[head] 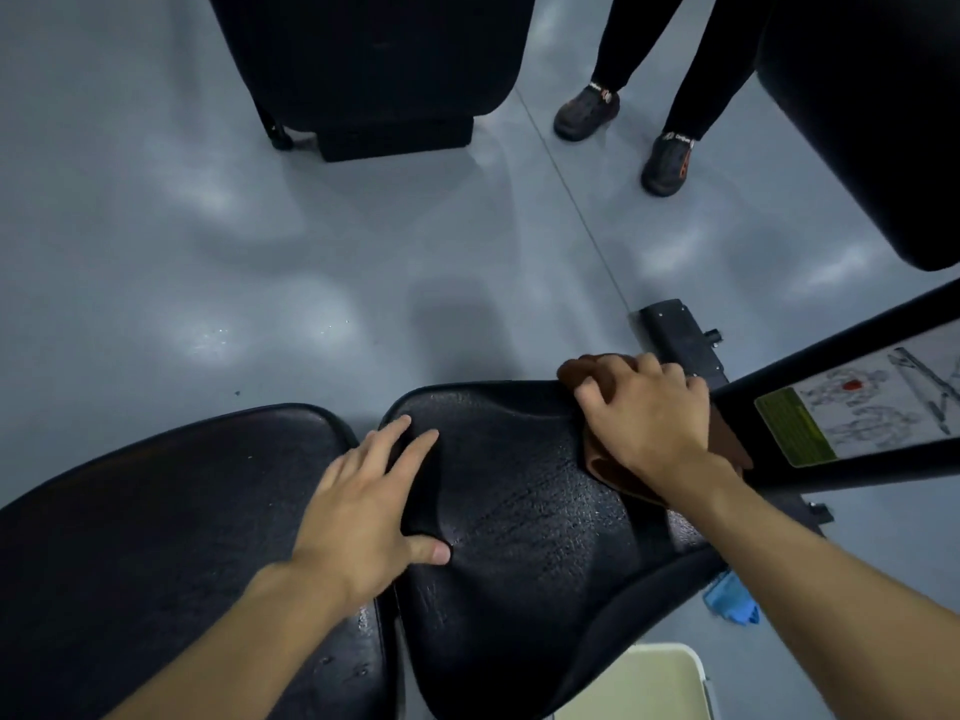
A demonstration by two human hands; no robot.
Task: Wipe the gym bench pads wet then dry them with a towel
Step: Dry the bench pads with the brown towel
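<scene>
Brown cloth (730,444), perhaps damp, in right hand (649,413).

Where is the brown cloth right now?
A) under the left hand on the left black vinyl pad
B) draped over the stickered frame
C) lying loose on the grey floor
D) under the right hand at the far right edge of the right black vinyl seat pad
D: the right hand holds the brown cloth down on the far right edge of the right black vinyl seat pad, while the left hand rests bare on that pad's left side.
</scene>
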